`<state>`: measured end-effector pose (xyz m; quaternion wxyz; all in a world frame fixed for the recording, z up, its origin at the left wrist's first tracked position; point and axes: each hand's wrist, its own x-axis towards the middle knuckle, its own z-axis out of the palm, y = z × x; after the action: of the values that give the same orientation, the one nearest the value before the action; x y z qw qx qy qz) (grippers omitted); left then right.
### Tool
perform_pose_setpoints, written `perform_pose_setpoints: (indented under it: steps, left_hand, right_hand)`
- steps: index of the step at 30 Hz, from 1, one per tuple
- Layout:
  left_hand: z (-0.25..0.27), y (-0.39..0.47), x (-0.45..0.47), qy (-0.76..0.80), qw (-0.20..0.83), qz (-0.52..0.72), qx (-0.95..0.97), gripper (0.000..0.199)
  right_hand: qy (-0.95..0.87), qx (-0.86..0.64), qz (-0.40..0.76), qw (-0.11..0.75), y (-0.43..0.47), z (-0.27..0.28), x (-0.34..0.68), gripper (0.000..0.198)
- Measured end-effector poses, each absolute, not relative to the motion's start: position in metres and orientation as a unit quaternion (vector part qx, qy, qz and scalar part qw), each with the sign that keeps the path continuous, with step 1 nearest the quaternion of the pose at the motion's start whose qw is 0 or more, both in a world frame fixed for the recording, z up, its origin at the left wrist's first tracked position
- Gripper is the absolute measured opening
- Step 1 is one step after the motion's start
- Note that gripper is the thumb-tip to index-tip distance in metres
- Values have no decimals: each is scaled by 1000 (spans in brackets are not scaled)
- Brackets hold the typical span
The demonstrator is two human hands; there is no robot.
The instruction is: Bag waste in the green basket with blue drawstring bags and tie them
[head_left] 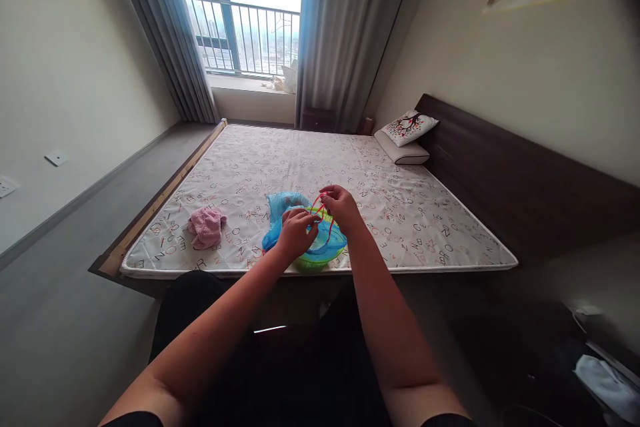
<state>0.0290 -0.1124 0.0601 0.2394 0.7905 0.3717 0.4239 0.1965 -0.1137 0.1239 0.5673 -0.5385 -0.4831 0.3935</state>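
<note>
A green plastic basket (314, 265) stands near the front edge of the mattress, with thin blue plastic, seemingly a bag (273, 235), in it and over its left side. Above the basket, the closed fingers of my right hand (343, 207) pinch a thin red string (330, 230), looped and partly dangling. Lower and to the left, my left hand (297, 232) is closed with its fingertips on the same string. Crumpled light blue plastic (287, 201) lies just behind my left hand. My fingers hide part of the string.
A crumpled pink towel (207, 227) lies left on the letter-printed mattress (280, 153). Two pillows (407, 130) rest by the dark headboard (500, 167). The wooden bed frame (165, 193) edges the left side. Grey curtains (345, 33) flank a railed window.
</note>
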Motion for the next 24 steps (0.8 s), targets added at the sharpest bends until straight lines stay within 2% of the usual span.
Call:
perform_pose_setpoints:
  steps: [2,5,7,10,17,22,24]
  left_hand:
    - [62,-109,35,384,332,426,749,17]
    - [61,-105,42,375,446,400,708,33]
    - [59,-104,46,351,501,381,693,40]
    - [56,-105,49,312,571,361,667,40]
    - [55,-106,44,302,592,361,654,34]
    - [51,-104,29,349,569,442,599,38]
    - [49,-102,25,377,559,494,549,41]
  right_hand:
    - [-515,-536,390,543,-117,129,193,38]
    - [-545,-532,393,515,-121,134,187,41]
    - [-559,-535,384,504,-122,133,183,37]
    - [-560,-538,383,500,-122,130,180,30]
    - [-472,-493,482,549,-121,119,187,31]
    - [-389,-574,382,611,-118,103,213,35]
    - [-353,-561,424,617,-123,97,219,41]
